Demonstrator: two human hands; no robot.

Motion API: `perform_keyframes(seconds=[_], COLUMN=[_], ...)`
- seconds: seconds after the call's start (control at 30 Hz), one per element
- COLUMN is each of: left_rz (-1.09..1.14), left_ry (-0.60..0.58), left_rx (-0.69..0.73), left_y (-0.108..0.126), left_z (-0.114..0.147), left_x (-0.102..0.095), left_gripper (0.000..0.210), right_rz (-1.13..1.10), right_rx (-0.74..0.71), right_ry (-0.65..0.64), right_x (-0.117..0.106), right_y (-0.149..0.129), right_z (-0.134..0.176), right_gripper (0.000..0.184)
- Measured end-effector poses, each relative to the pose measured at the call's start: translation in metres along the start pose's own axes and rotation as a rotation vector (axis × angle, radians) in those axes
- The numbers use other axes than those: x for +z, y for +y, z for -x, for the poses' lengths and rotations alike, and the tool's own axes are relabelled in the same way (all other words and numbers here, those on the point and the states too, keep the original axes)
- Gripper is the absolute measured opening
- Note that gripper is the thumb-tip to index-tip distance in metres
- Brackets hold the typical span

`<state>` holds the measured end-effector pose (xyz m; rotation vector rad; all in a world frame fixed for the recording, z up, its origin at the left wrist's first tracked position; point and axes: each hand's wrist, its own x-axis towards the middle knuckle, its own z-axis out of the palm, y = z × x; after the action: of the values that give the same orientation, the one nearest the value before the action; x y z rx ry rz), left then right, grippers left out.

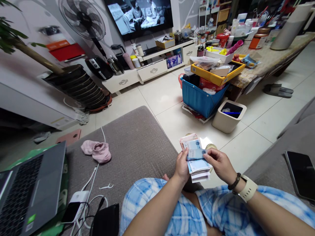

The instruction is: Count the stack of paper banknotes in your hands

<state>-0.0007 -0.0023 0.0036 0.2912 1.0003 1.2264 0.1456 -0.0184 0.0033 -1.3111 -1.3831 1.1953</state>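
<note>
My left hand (182, 165) is closed around a thick stack of banknotes (199, 166), held above my lap. Most of the notes that show are blue and white; pinkish ones fan out at the top left of the stack. My right hand (220, 164) pinches the right end of a blue banknote (196, 154) that lies across the stack. A dark bracelet and a pale watch (248, 189) are on my right wrist. The lower part of the stack is slightly blurred.
A grey sofa seat (137, 144) bears pink socks (97, 150), a laptop (31, 193) and tangled cables. A phone (301, 173) lies at the right. Beyond my hands stand a beige bin (227, 123), a blue crate (199, 98) and a cluttered table (283, 57).
</note>
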Motion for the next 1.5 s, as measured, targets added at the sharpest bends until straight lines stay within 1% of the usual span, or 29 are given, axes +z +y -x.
perform_keyframes(seconds=[0.4, 0.63, 0.83, 1.0, 1.1, 1.2, 1.37, 1.5], left_rz=[-0.005, 0.007, 0.004, 0.015, 0.007, -0.017, -0.043, -0.068], left_ry=[0.012, -0.043, -0.083, -0.113, -0.131, -0.129, -0.15, -0.173], left_rx=[0.001, -0.033, -0.061, -0.091, -0.087, -0.042, -0.031, -0.014], left_y=[0.001, 0.003, 0.002, -0.001, -0.006, -0.012, -0.022, -0.026], left_z=[0.002, 0.003, 0.003, 0.002, -0.001, -0.005, -0.012, -0.015], left_x=[0.001, 0.0, -0.003, -0.006, -0.009, -0.013, -0.022, -0.029], left_gripper=[0.033, 0.037, 0.036, 0.035, 0.035, 0.035, 0.04, 0.04], right_rz=[-0.018, -0.132, -0.164, -0.074, 0.045, 0.154, 0.251, 0.261], right_rx=[0.007, 0.019, -0.023, -0.081, -0.174, -0.267, -0.304, -0.315], right_ry=[-0.013, -0.086, -0.12, -0.106, -0.039, 0.02, -0.003, -0.031], right_x=[0.0, 0.0, 0.0, 0.002, 0.004, 0.004, 0.005, 0.008], right_y=[0.0, -0.003, -0.005, 0.001, 0.003, 0.005, 0.015, 0.025], right_z=[0.0, 0.001, 0.002, 0.003, 0.004, 0.003, 0.001, 0.001], right_gripper=[0.028, 0.03, 0.029, 0.03, 0.028, 0.028, 0.029, 0.028])
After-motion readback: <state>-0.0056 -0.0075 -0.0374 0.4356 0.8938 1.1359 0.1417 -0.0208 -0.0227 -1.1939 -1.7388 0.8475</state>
